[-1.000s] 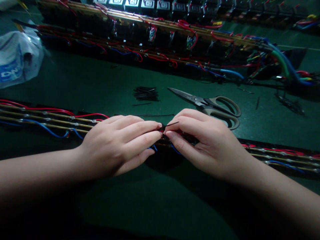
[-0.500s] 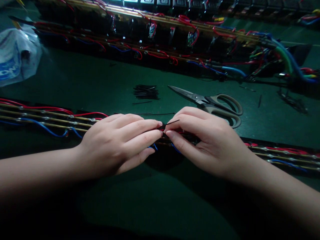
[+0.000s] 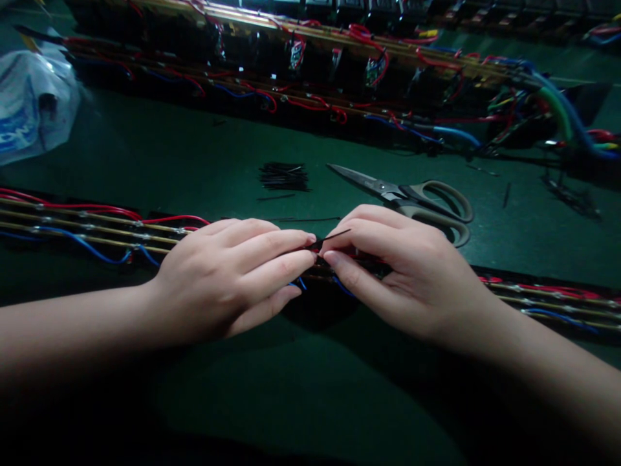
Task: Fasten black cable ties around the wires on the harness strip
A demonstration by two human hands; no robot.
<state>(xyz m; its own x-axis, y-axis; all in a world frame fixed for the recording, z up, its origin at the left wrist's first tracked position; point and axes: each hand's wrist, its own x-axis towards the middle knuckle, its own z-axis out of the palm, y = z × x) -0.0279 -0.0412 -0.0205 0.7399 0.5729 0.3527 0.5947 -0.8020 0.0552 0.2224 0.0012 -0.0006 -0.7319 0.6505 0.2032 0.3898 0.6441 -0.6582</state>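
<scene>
A long wired strip (image 3: 104, 220) with brass rails and red and blue wires runs across the table under both hands. My left hand (image 3: 228, 275) lies flat over its middle, fingers stretched to the right and thumb along the near side. Fingertips to fingertips with it, my right hand (image 3: 402, 265) is closed in a pinch at the strip. A thin black strip like a cable tie (image 3: 338, 235) sticks out across the right index finger. Its lower end is hidden between the fingertips.
Behind the hands lie a pile of short black strips (image 3: 284, 176) and scissors (image 3: 388, 189) with grey handles. A larger wired assembly (image 3: 310, 97) spans the back. At the left is a plastic bag (image 3: 36, 103); a dark tangle of wire (image 3: 572, 197) lies at the right.
Both hands keep nearly the same place and pose. The free end of the thin black strip points slightly higher. The view has shifted a little.
</scene>
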